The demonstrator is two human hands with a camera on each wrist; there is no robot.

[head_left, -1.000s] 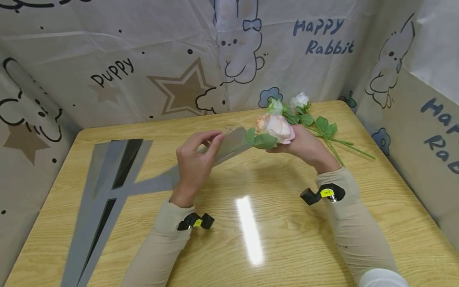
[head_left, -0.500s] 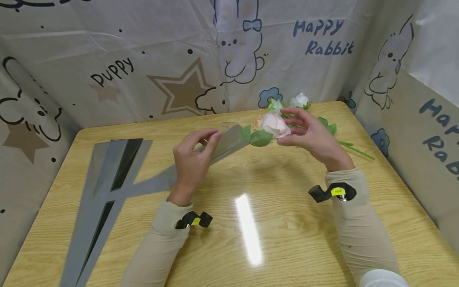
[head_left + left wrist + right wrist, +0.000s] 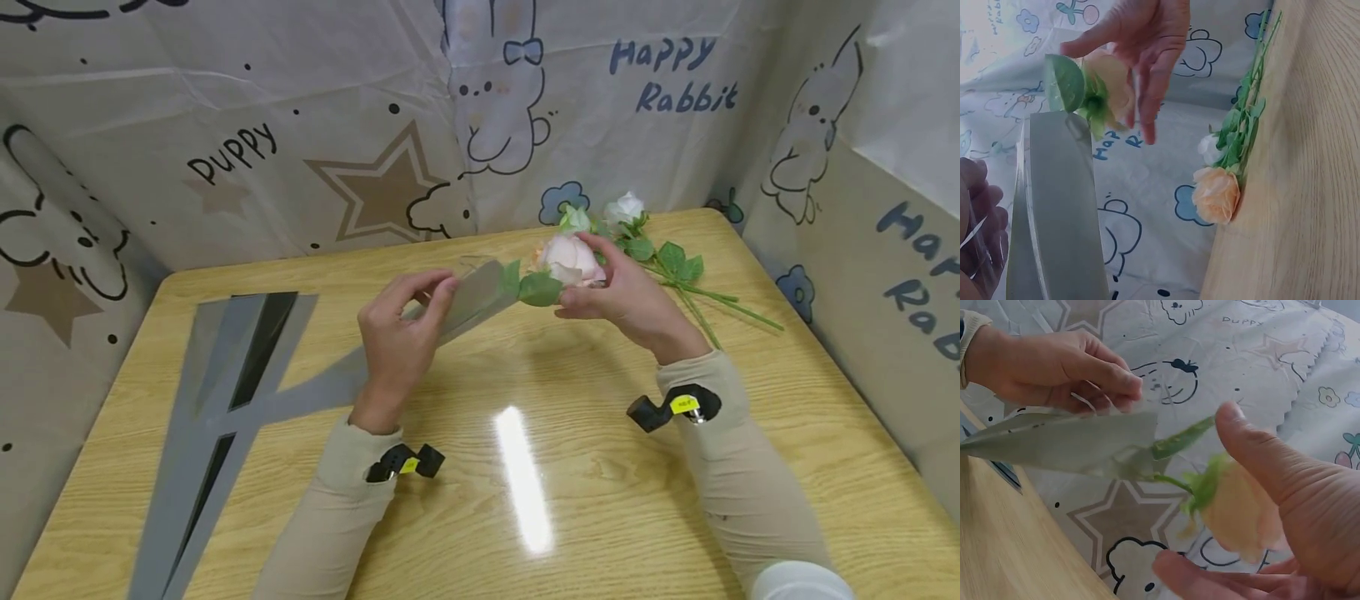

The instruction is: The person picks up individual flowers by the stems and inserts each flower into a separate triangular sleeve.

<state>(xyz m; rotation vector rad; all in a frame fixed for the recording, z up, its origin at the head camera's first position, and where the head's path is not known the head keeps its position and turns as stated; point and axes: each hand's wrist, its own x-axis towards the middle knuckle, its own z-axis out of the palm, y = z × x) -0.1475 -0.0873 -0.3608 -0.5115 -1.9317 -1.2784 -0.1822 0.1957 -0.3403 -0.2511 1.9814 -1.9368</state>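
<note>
Pale-pink artificial rose (image 3: 572, 258), right of centre in head frame, stem (image 3: 1174, 482) entering grey translucent film sleeve (image 3: 483, 292). Left hand (image 3: 400, 333) pinches sleeve edge; right hand (image 3: 633, 300), fingers spread, surrounds rose. I read sleeving; next likely calls for easing stem deeper.

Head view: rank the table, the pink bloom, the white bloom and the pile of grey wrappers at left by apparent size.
1. Table
2. Pile of grey wrappers
3. Pink bloom
4. White bloom

The pink one may look bigger partly because it seems nearer the camera.
</note>
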